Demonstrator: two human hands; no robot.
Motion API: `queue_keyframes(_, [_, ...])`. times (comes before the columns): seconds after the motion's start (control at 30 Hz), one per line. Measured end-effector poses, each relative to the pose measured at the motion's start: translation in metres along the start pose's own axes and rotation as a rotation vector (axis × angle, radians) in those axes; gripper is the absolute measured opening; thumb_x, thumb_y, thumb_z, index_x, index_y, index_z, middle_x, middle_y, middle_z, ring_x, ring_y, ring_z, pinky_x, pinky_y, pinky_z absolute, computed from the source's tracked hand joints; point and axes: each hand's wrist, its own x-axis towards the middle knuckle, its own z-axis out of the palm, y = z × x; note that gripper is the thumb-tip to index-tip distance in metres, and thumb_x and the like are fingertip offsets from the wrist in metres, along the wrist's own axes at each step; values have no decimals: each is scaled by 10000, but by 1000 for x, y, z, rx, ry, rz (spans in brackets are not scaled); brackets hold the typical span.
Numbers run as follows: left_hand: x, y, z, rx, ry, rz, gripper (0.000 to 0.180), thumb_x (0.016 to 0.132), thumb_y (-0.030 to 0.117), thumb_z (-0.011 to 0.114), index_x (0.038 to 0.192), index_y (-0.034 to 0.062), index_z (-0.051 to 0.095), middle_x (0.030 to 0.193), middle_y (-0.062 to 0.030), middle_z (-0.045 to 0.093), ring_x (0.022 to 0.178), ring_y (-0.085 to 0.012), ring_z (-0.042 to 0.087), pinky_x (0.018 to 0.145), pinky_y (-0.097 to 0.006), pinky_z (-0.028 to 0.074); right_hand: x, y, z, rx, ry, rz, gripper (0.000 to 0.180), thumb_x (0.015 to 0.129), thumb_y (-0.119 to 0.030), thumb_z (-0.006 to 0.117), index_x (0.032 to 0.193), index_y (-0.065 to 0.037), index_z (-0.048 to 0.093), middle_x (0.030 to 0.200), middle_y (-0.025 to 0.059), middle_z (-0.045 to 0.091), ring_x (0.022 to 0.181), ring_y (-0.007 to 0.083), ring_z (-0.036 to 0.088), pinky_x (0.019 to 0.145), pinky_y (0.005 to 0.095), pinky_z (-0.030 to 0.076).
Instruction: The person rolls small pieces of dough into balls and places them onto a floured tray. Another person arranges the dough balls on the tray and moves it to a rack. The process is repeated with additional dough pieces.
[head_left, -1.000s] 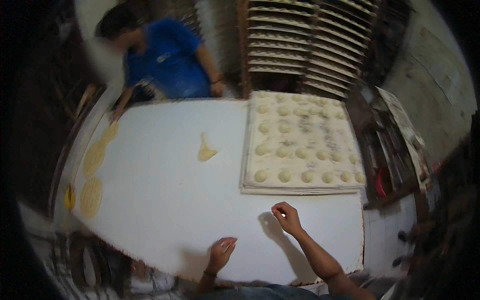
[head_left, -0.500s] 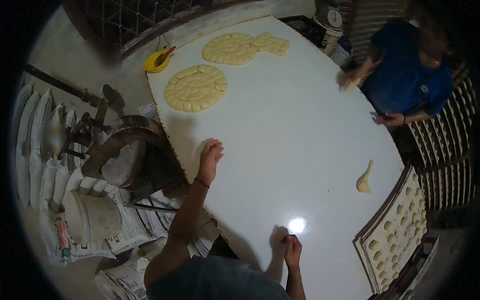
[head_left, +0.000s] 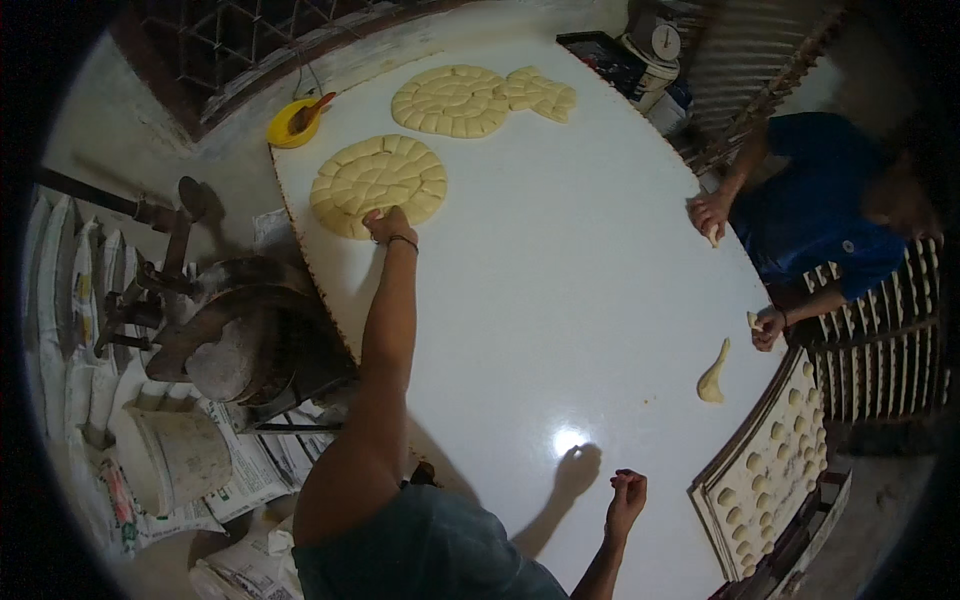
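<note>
A broad white tabletop (head_left: pixel 560 260) fills the middle of a dim workroom, its long left edge running from a yellow bowl (head_left: pixel 292 122) at the far corner down toward the person's body. Most of the surface is bare, leaving wide open room between the two hands and across to the far side.

The left hand (head_left: pixel 388 225) reaches far out along the left edge and closes its fingers on the near rim of a round scored dough disc (head_left: pixel 378 184), which lies just inside that edge. A second scored dough disc (head_left: pixel 483 98) sits farther back, well apart from the hand.

The right hand (head_left: pixel 627 492) hovers low near the near-right edge, loosely clenched; whether it grips anything cannot be told. Just beside it to the right, a tray of dough balls (head_left: pixel 770 465) overhangs the tabletop's corner. A small strip of dough (head_left: pixel 713 376) lies near the right edge.

A co-worker in a blue shirt (head_left: pixel 825 210) stands at the right side, both hands at the edge. Off the left edge stand a metal machine (head_left: pixel 215 330) and a pale bucket (head_left: pixel 185 455).
</note>
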Motion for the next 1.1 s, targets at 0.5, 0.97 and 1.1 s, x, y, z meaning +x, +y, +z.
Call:
queue_keyframes(0.5, [-413, -99, -292, 669, -1812, -205, 732, 715, -118, 511, 1400, 87, 357, 1068, -86, 524, 941, -150, 551, 811, -281, 492, -71, 55, 1, -13, 91, 213, 180, 895, -89, 607, 1018, 20, 681, 945, 87, 688, 857, 142, 634, 767, 278, 511])
queue_keyframes(0.97, [-579, -190, -385, 741, -2435, 746, 484, 805, 63, 681, 1261, 33, 520, 1199, -158, 540, 1047, -250, 592, 927, -337, 480, -214, 97, -155, 713, 391, 275, 415, 921, -313, 649, 1145, 33, 605, 1040, 102, 642, 914, 172, 607, 838, 305, 500])
queue_keyframes(1.1, [-591, -196, -387, 1044, -2397, -104, 360, 826, 60, 702, 1150, 36, 546, 1066, -131, 596, 903, -198, 636, 822, -294, 524, -238, 134, -247, 869, 751, 176, 294, 895, -298, 692, 977, -16, 666, 834, 42, 635, 698, 118, 574, 649, 283, 485])
